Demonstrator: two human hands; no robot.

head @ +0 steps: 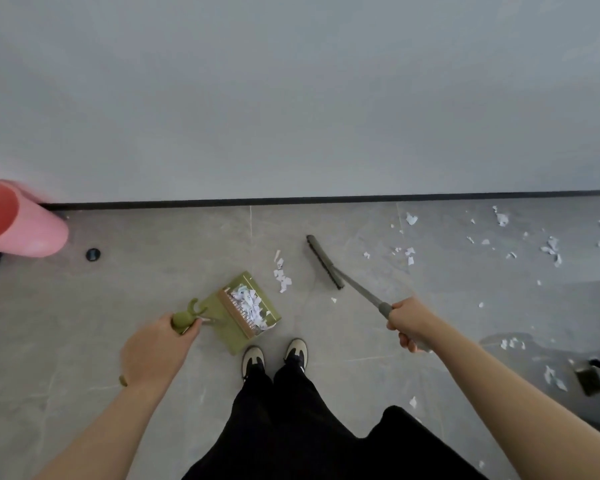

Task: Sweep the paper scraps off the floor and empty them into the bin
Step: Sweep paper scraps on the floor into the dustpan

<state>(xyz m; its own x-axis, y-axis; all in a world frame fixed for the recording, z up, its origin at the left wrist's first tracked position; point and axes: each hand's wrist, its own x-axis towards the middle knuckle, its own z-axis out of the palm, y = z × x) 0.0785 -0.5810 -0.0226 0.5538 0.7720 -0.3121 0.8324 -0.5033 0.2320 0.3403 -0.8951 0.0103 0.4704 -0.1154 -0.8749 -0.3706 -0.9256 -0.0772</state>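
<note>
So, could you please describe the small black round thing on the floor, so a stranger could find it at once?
Start at the big pink plastic bin standing by the grey wall on the far left. Just right of its base, on the grey tiled floor, lies the small black round disc. It is the only dark circle there; the white paper scraps lie further right.

This looks like a bare indoor room, perhaps a home or an office, though which one cannot be told. The floor (153,271) is laid with large grey stone-look tiles with thin joints. A plain pale grey wall (291,98) meets it at a narrow black skirting strip (326,201). A pink plastic bin (18,221) stands against the wall, and a small round black floor fitting (93,254) sits nearby.
</note>
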